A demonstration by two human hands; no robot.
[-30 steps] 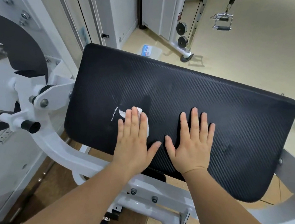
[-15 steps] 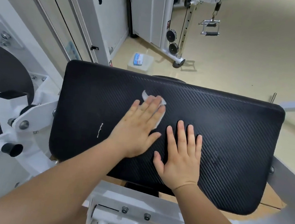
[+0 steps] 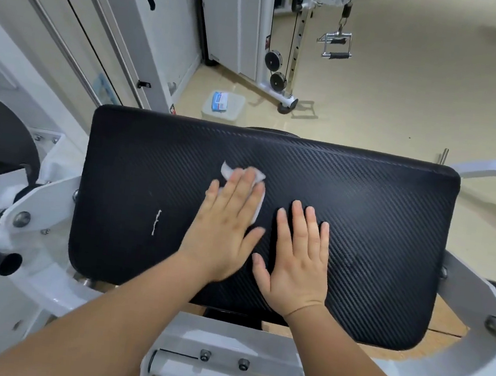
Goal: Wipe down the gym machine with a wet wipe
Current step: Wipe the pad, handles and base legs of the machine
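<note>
Black ribbed vinyl covers the machine's pad (image 3: 374, 233), which carries both hands. The left hand (image 3: 227, 225) lies flat with its fingers straight over the wet wipe (image 3: 229, 171), pressing it down near the pad's middle, nearer the far edge, likely so that the whole palm spreads the pressure. The right hand (image 3: 297, 261), also flat and holding nothing, rests just beside it toward the near edge, probably to steady the pad. A thin white mark (image 3: 156, 222) sits toward the left edge.

Ahead of me a pale beige floor (image 3: 405, 97) stretches away. A white cable machine (image 3: 301, 24) with black pulleys stands on it, a metal handle (image 3: 337, 46) hanging from it. Nearer, a clear plastic box (image 3: 231, 108) sits beside white wall panels (image 3: 164, 39).
</note>
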